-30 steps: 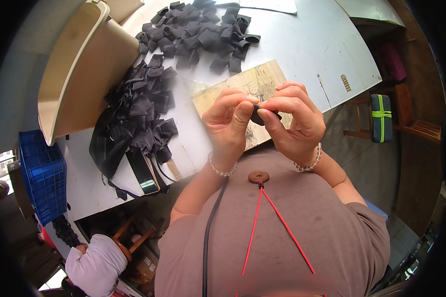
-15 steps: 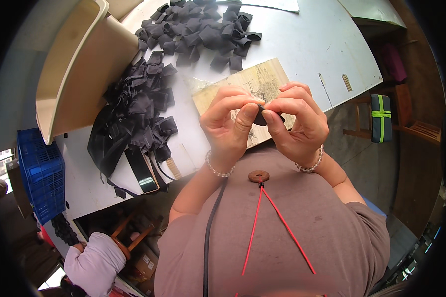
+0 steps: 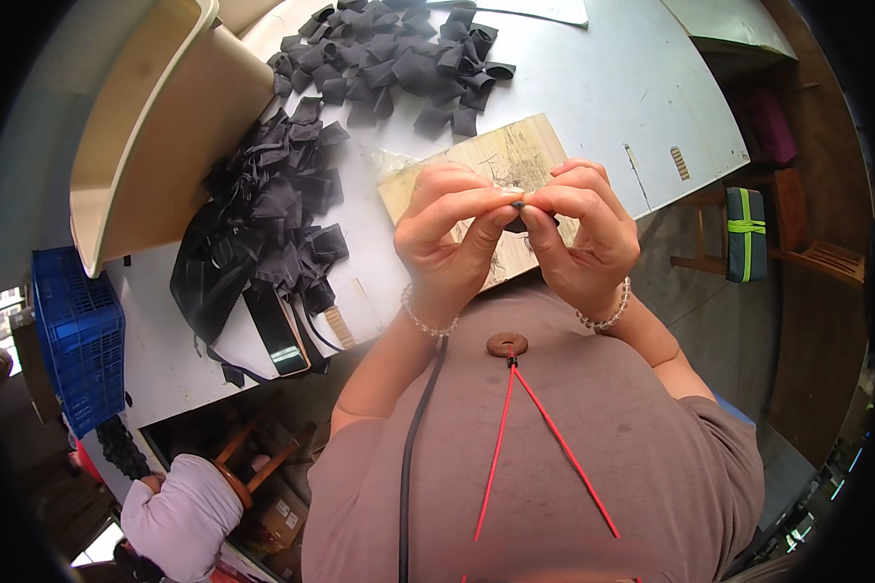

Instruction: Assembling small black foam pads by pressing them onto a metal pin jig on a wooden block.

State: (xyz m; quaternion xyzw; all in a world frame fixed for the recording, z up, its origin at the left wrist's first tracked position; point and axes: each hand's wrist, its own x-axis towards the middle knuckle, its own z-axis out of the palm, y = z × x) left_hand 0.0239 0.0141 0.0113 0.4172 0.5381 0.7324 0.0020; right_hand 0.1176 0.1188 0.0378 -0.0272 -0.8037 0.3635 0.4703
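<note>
2 hands point(image 3: 445, 238) point(image 3: 588, 233) pinching 1 black piece point(image 3: 517, 224) | 1 board point(image 3: 491, 148) | 2 bracelets point(image 3: 424, 327) point(image 3: 605, 325) | 1 blue crate point(image 3: 80, 340)

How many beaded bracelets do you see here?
2: the left bracelet circles the wrist of the left hand, the right bracelet that of the right hand. Others could be hidden.
</note>
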